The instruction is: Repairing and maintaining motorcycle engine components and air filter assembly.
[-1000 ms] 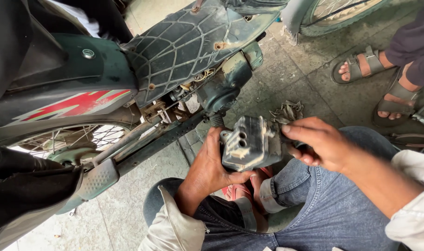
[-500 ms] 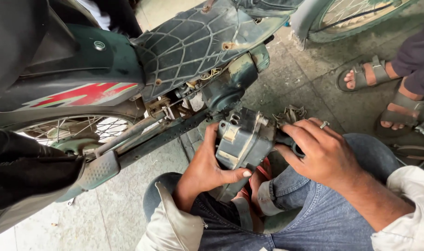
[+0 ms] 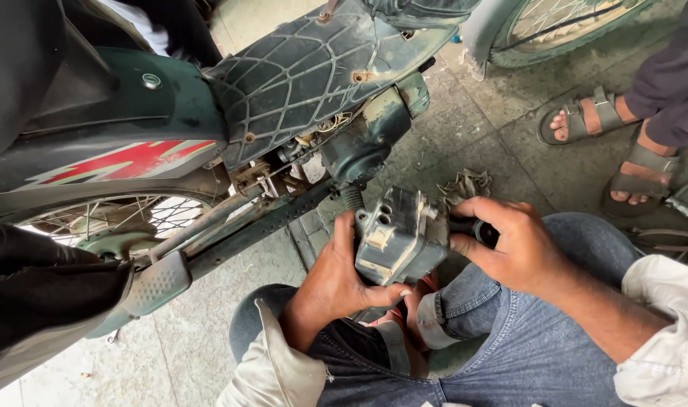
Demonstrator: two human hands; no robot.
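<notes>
A dusty grey box-shaped motorcycle part (image 3: 399, 235) with a black rubber hose end at its right is held between both my hands, above my knees. My left hand (image 3: 336, 279) grips its left side and underside, thumb across the bottom edge. My right hand (image 3: 510, 245) wraps around the black hose end on its right side. Just beyond the part lies the tipped motorcycle (image 3: 231, 128), its dark engine housing (image 3: 363, 143) and ribbed rubber tube right above the part.
The motorcycle's footrest (image 3: 151, 283) and spoked wheel (image 3: 110, 218) lie at the left. Another person's sandalled feet (image 3: 615, 151) stand at the right on the paved floor. A second wheel (image 3: 562, 22) is at the top right. A bit of debris (image 3: 464, 185) lies behind the part.
I have turned the grey part between my hands, so a different face now shows. My view has shifted slightly; both hands keep their hold.
</notes>
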